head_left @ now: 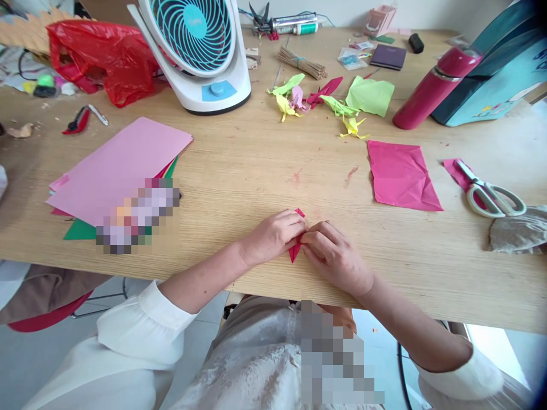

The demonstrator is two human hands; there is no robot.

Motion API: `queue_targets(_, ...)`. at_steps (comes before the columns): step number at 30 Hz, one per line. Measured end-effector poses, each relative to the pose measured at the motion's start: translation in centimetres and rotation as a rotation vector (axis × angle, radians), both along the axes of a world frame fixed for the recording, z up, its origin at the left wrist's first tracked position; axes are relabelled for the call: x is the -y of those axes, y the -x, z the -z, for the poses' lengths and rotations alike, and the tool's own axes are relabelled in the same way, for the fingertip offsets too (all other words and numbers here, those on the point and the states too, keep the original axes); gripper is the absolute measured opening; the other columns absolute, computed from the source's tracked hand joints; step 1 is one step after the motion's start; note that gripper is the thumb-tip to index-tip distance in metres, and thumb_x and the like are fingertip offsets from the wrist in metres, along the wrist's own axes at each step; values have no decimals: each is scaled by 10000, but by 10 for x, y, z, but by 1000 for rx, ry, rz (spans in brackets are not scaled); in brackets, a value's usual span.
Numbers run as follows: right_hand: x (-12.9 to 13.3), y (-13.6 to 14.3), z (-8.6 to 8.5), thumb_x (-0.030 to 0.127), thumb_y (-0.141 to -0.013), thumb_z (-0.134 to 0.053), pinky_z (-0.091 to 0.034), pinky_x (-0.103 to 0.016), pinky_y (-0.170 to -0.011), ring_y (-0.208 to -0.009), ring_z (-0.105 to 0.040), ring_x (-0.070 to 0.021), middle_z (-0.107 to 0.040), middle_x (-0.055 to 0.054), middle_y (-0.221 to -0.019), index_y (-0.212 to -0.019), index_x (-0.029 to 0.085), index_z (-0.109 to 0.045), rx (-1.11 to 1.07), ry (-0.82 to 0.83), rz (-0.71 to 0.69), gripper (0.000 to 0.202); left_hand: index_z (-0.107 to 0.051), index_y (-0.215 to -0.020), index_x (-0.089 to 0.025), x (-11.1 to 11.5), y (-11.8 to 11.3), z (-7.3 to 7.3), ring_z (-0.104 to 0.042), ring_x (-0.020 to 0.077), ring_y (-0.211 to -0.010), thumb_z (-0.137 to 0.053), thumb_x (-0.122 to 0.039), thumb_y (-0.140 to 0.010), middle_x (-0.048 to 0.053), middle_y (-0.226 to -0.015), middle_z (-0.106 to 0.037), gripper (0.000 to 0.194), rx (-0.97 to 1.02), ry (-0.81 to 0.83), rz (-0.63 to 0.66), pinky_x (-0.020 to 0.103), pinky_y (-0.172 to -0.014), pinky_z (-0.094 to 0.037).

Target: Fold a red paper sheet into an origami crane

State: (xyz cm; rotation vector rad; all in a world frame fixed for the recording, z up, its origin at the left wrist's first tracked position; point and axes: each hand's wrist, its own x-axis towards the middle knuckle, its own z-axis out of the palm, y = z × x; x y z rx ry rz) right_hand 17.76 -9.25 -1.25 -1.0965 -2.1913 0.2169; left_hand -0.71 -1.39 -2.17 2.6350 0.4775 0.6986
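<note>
Near the table's front edge, a small folded piece of dark pink paper (293,252) lies between my two hands. My left hand (276,234) has its fingers closed over the paper's left side and upper part. From the right, my right hand (335,253) pinches the paper's edge between thumb and fingers. The fingers of both hands cover the middle of the paper, so its full shape is hidden. Its pointed lower tip and a bit of its top stick out.
A pink paper sheet (404,175) and scissors (491,195) lie to the right. Folded paper cranes (287,107), a fan (213,85) and a red bottle (436,88) stand farther back. Stacked coloured paper (128,159) is at the left.
</note>
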Motion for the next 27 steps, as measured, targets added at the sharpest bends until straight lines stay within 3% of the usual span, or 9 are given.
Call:
queue_targets(6, 5, 4, 0, 113, -986, -484, -485, -344, -723, -803, -555, -201, -623, -84, -884, -925, 175, -597, 94, 10, 26, 143, -678, -979, -119, -4, 3, -4, -647, 209, -1004, -530, -174, -987, 119, -1026, -701, 158, -20, -24, 58, 349, -918, -545)
queue_targets(18, 18, 10, 1, 126, -995, -455, -470, -363, -768, -825, -545, -215, -642, -99, -913, -911, 178, -599, 199, 23, 59, 175, -648, -1127, -104, -6, 13, -16, -630, 251, -1155, -514, -134, -969, 142, -1161, -691, 210, -110, -73, 171, 403, -1043, -518)
queue_targets(27, 21, 12, 2, 135, -991, -476, -479, -358, -778, -841, -541, -222, -646, -115, -941, -884, 175, -614, 265, 29, 68, 180, -654, -1091, -147, -3, 13, -6, -642, 228, -1132, -484, -184, -999, 118, -1132, -686, 197, -62, 0, 100, 386, -1020, -524)
